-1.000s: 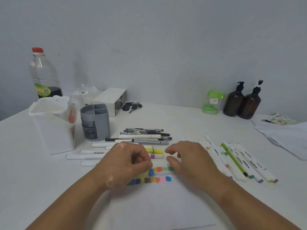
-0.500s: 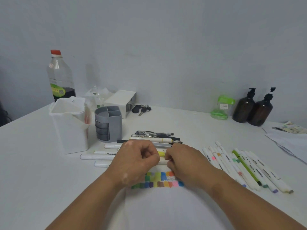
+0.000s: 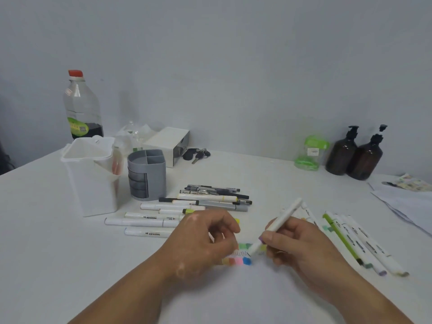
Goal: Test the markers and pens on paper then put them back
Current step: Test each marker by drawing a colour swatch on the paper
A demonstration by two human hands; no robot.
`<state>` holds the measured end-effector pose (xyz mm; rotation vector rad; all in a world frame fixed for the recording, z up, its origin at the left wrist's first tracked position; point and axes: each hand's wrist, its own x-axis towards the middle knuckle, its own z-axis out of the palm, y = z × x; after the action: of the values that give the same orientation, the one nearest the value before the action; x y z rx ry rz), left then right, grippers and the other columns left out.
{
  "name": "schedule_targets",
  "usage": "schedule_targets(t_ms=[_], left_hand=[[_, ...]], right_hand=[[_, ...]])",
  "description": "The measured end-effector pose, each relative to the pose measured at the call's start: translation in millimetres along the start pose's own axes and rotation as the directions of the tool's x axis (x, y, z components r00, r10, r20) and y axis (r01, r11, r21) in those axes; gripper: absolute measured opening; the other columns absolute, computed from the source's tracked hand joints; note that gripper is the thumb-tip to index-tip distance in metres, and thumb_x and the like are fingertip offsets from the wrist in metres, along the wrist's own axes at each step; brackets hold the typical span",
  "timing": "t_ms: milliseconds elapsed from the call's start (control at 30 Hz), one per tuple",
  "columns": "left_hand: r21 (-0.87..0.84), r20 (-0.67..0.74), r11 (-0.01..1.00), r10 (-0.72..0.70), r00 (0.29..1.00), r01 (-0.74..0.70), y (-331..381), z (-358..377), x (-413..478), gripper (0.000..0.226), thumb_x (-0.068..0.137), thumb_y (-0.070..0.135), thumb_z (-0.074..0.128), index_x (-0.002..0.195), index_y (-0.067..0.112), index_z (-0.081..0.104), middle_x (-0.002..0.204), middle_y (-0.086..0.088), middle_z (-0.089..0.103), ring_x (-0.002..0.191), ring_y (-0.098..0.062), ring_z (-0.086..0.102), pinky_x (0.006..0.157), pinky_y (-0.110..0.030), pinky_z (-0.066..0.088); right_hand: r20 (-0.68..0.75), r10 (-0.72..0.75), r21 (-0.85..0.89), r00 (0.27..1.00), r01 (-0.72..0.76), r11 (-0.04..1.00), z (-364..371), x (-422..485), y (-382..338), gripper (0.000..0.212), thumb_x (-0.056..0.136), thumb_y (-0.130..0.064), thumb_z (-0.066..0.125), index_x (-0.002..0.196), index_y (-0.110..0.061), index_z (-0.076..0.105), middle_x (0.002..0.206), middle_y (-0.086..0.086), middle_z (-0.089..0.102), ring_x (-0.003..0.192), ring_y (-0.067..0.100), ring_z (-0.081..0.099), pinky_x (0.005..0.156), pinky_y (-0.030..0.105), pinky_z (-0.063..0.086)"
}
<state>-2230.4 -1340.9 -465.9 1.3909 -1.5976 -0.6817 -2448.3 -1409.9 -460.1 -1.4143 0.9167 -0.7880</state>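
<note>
My right hand [image 3: 299,244] grips a white marker [image 3: 282,218] with a purple band, slanted with its lower end just above the colour swatches [image 3: 243,260] on the white paper [image 3: 233,295]. My left hand [image 3: 201,239] hovers beside it over the swatches. Its fingers are curled round what seems to be the marker's cap, mostly hidden. A row of white markers [image 3: 350,239] lies right of the paper, and more markers [image 3: 145,222] lie to the left. A pile of pens [image 3: 215,195] sits behind. The grey pen organizer [image 3: 146,174] and white bin [image 3: 91,178] stand at the left.
A large plastic bottle [image 3: 81,106], a white box [image 3: 168,141] and keys [image 3: 196,154] sit at the back left. A green container [image 3: 311,153] and two amber pump bottles [image 3: 355,155] stand at the back right. Loose papers [image 3: 406,202] lie at the right edge.
Both hands met on a purple-banded marker behind the paper, then drew apart. My right hand now holds it tilted over the swatches, and my left hand has pulled back to the left.
</note>
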Motion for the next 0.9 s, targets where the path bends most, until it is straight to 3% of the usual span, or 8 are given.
schedule_targets(t_ms=[133,267,367,467,533,667,767,900], left_hand=[[-0.045,0.088,0.997,0.069,0.994,-0.065,4,13,-3,0.021,0.083,0.026,0.075,0.101,0.033,0.067,0.092,0.011,0.073,0.074,-0.005,0.063,0.065,-0.020,0.051],[0.006,0.072,0.995,0.094,0.993,-0.095,4,19,-2,0.012,0.088,0.022,0.075,0.097,0.029,0.071,0.077,0.013,0.070,0.063,0.001,0.058,0.061,-0.015,0.046],[-0.010,0.074,0.999,0.045,0.996,-0.045,3,15,0,0.009,0.094,0.018,0.069,0.094,0.026,0.071,0.079,0.006,0.069,0.063,-0.006,0.063,0.069,-0.034,0.060],[-0.030,0.097,1.000,-0.005,0.995,0.008,3,14,-2,0.011,0.098,0.016,0.062,0.094,0.025,0.067,0.088,0.001,0.070,0.074,-0.018,0.069,0.078,-0.051,0.059],[0.013,0.143,1.000,0.004,0.990,-0.006,3,16,-3,0.009,0.100,0.021,0.056,0.100,0.027,0.064,0.092,0.004,0.071,0.081,-0.017,0.067,0.083,-0.047,0.057],[0.158,0.197,0.982,0.072,0.978,-0.105,5,21,-5,0.017,0.105,0.032,0.046,0.109,0.030,0.063,0.083,0.022,0.063,0.083,-0.004,0.057,0.077,-0.022,0.046],[0.237,0.197,0.965,0.062,0.979,-0.109,6,22,-5,0.025,0.105,0.038,0.041,0.105,0.027,0.064,0.079,0.017,0.058,0.082,-0.006,0.055,0.073,-0.020,0.044],[0.219,0.186,0.965,0.103,0.977,-0.143,5,20,-5,0.026,0.104,0.041,0.041,0.103,0.027,0.063,0.081,0.020,0.059,0.083,-0.009,0.056,0.068,-0.013,0.041]], right_hand=[[0.017,-0.042,0.049,0.999,0.041,0.998,6,2,11,0.032,0.059,-0.027,0.095,0.078,-0.014,0.074,0.065,0.013,0.061,0.056,0.022,0.052,0.050,0.032,0.042],[0.062,-0.111,0.049,0.992,0.108,0.993,9,2,15,0.031,0.062,-0.042,0.087,0.076,-0.019,0.072,0.061,0.012,0.055,0.054,0.024,0.047,0.051,0.034,0.039],[0.068,-0.142,0.074,0.988,0.137,0.988,3,0,10,0.025,0.071,-0.037,0.082,0.083,-0.017,0.072,0.065,0.011,0.060,0.056,0.020,0.053,0.051,0.028,0.046],[0.057,-0.152,0.039,0.987,0.150,0.988,0,-2,7,0.011,0.077,-0.025,0.075,0.082,-0.015,0.075,0.069,0.011,0.065,0.058,0.020,0.057,0.054,0.028,0.049],[0.061,-0.159,0.024,0.985,0.158,0.987,3,-4,8,0.010,0.077,-0.023,0.074,0.082,-0.015,0.075,0.070,0.011,0.066,0.059,0.021,0.058,0.055,0.029,0.049],[0.075,-0.187,0.000,0.980,0.187,0.982,9,-5,8,0.009,0.078,-0.024,0.076,0.083,-0.016,0.075,0.070,0.013,0.066,0.060,0.021,0.059,0.057,0.031,0.050],[0.074,-0.198,-0.010,0.977,0.199,0.980,11,-5,8,0.011,0.077,-0.024,0.079,0.084,-0.016,0.074,0.070,0.014,0.065,0.060,0.021,0.060,0.056,0.031,0.051],[0.090,-0.221,-0.004,0.971,0.223,0.975,14,-7,7,0.010,0.080,-0.023,0.078,0.084,-0.016,0.072,0.069,0.011,0.065,0.060,0.020,0.060,0.057,0.030,0.051]])
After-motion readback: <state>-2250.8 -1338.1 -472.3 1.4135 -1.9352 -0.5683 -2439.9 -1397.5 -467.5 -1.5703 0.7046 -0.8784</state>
